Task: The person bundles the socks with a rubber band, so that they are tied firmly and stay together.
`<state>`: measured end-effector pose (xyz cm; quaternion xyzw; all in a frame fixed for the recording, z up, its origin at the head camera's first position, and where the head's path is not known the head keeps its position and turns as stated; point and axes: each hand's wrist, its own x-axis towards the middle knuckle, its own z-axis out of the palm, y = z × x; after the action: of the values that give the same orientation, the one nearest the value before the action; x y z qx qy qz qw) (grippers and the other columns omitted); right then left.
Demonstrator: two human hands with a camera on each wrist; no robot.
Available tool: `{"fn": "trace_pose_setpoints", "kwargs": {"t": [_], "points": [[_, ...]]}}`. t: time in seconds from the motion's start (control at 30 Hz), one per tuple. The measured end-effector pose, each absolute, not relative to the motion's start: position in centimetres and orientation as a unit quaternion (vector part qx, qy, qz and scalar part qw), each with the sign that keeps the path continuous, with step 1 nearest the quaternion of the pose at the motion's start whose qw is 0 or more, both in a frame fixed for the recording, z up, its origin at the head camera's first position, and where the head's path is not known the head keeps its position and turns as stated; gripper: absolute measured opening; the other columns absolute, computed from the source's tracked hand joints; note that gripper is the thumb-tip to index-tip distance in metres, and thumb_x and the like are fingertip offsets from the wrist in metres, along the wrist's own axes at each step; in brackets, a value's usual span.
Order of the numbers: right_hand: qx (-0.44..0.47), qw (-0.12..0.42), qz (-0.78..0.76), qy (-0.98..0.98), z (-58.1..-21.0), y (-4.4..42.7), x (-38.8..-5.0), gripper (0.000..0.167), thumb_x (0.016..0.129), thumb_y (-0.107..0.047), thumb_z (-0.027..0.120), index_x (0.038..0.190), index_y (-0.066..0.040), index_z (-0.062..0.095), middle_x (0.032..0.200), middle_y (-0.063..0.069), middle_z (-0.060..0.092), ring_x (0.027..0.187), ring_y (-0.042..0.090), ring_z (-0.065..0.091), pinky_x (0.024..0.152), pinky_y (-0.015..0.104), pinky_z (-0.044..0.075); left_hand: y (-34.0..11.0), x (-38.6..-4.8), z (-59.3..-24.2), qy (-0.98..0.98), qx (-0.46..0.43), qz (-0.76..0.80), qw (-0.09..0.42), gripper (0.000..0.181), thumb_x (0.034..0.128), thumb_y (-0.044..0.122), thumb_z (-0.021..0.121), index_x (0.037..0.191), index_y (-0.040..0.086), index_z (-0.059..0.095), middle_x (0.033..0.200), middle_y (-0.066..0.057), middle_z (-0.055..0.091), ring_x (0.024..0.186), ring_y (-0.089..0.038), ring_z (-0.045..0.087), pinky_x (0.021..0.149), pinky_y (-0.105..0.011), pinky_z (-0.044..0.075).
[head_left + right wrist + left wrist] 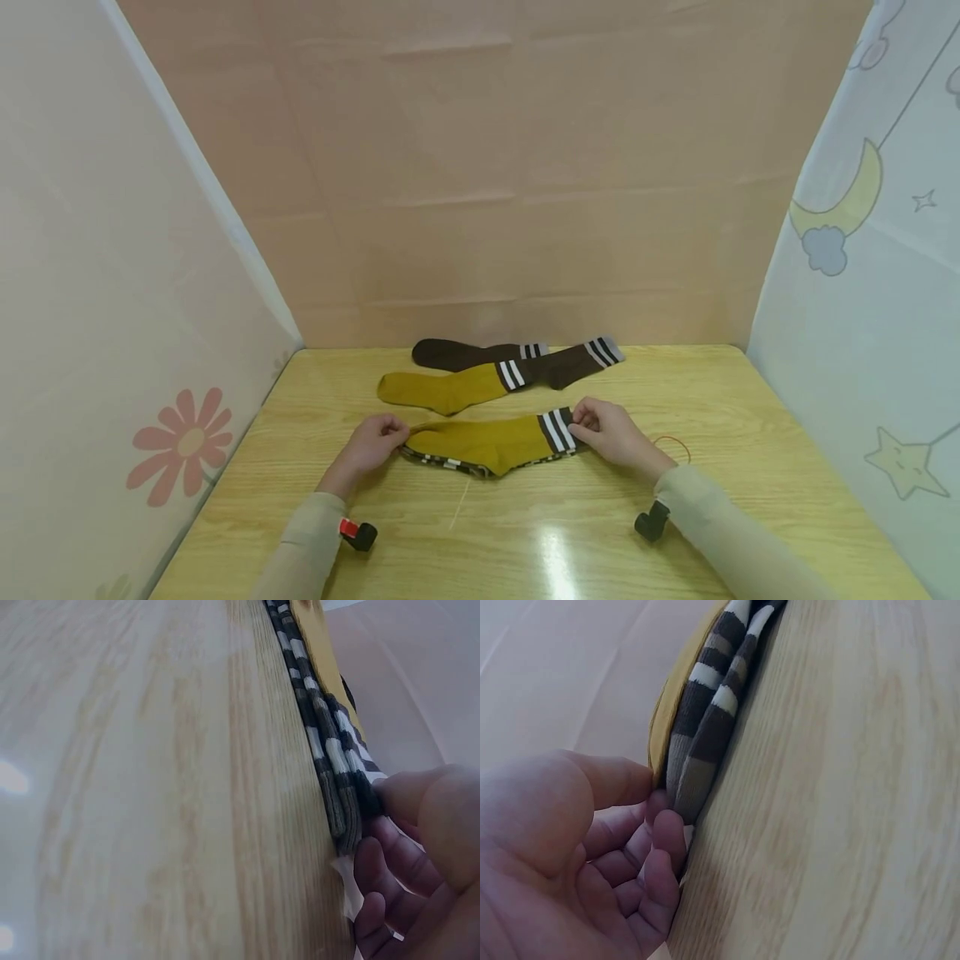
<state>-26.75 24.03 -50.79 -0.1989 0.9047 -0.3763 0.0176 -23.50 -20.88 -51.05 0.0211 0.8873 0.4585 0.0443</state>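
Observation:
A mustard sock (480, 440) with a dark, white-striped cuff lies flat over striped socks (450, 462), whose edges show along its near side. My left hand (377, 442) pinches the toe end; in the left wrist view that hand (592, 855) has its thumb on the mustard layer, beside two striped layers (697, 735). At the cuff end my right hand (611, 431) pinches the cuff between thumb and finger. The right wrist view shows this hand (420, 855) at the ends of the stacked striped layers (330, 750).
Behind lie another mustard sock (442, 389) with a striped cuff and two dark brown socks (465, 355), partly overlapping. A thin red loop (678, 442) is near my right wrist. Cloth walls stand at the back, left and right of the wooden table (420, 542).

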Motion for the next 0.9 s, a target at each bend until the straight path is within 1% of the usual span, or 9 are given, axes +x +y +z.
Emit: {"fn": "trace_pose_setpoints", "kwargs": {"t": [0.23, 0.53, 0.67, 0.9], "points": [[-0.201, 0.017, -0.362, 0.910, -50.86, 23.80, -26.97, 0.010, 0.099, -0.014, 0.074, 0.097, -0.013, 0.064, 0.086, -0.005, 0.064, 0.077, 0.012, 0.057, 0.071, 0.027, 0.051, -20.89, -23.43, -50.54, 0.892, 0.022, 0.449, 0.045, 0.011, 0.1031, 0.012, 0.067, 0.100, 0.004, 0.074, 0.086, -0.002, 0.068, 0.075, -0.015, 0.059, 0.071, -0.032, 0.051], [-0.200, 0.025, -0.356, 0.913, -51.07, 24.04, -26.58, 0.014, 0.099, -0.015, 0.074, 0.093, -0.013, 0.062, 0.082, -0.004, 0.059, 0.072, 0.011, 0.051, 0.066, 0.026, 0.046, -21.00, -23.44, -50.83, 0.884, 0.031, 0.458, 0.086, 0.011, 0.1034, 0.012, 0.066, 0.102, 0.002, 0.070, 0.090, -0.005, 0.067, 0.078, -0.016, 0.059, 0.070, -0.029, 0.051], [-0.204, 0.027, -0.355, 0.912, -51.07, 24.07, -26.77, 0.016, 0.099, -0.016, 0.074, 0.090, -0.014, 0.061, 0.081, -0.004, 0.058, 0.072, 0.011, 0.051, 0.066, 0.026, 0.044, -21.08, -23.53, -50.83, 0.882, 0.032, 0.462, 0.089, 0.010, 0.1034, 0.011, 0.066, 0.101, 0.002, 0.069, 0.088, -0.005, 0.066, 0.077, -0.016, 0.058, 0.069, -0.030, 0.050], [-0.210, 0.036, -0.361, 0.908, -50.74, 24.19, -27.22, 0.016, 0.099, -0.017, 0.074, 0.090, -0.014, 0.061, 0.082, -0.005, 0.059, 0.074, 0.011, 0.052, 0.068, 0.026, 0.046, -21.18, -23.87, -50.75, 0.881, 0.032, 0.464, 0.090, 0.011, 0.1038, 0.012, 0.065, 0.103, 0.002, 0.069, 0.089, -0.005, 0.065, 0.077, -0.016, 0.058, 0.069, -0.028, 0.050]]}}
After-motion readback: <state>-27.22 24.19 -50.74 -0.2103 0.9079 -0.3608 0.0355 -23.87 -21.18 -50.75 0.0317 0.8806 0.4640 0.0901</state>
